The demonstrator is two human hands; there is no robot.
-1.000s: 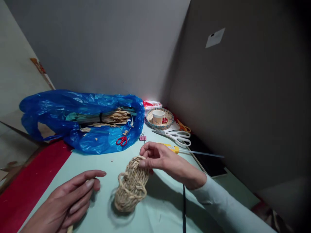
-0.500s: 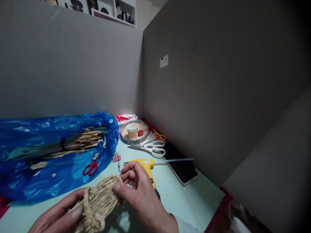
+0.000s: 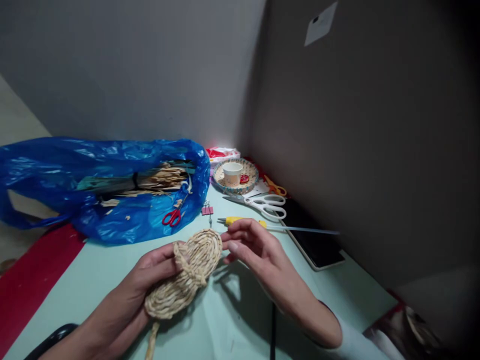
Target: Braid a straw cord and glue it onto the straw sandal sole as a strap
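Note:
A small woven straw slipper [image 3: 204, 252] with a braided strap across it is tilted above the table, a loose straw end hanging from its lower edge. My left hand [image 3: 144, 280] grips it from the left side, thumb on top by the strap. At its upper right edge is my right hand [image 3: 262, 260], fingers loosely curled and thumb apart from them; whether the fingertips touch the straw I cannot tell. Just behind that hand lies a yellow glue gun [image 3: 234, 220] with a clear glue stick [image 3: 303, 229] in its back, its handle mostly hidden.
A blue plastic bag [image 3: 131, 220] with a bundle of dried stalks [image 3: 161, 178] and red-handled scissors [image 3: 171, 218] spreads at the left. Farther back are a pink binder clip [image 3: 207, 210], white scissors [image 3: 268, 204], orange scissors [image 3: 275, 186], a paper cup [image 3: 232, 175] in a basket tray, and a phone [image 3: 318, 245].
The slipper has turned and shows more fully. My right hand, earlier pinching its end, has loosened and drawn away to the right. The camera view has tilted down and shifted left.

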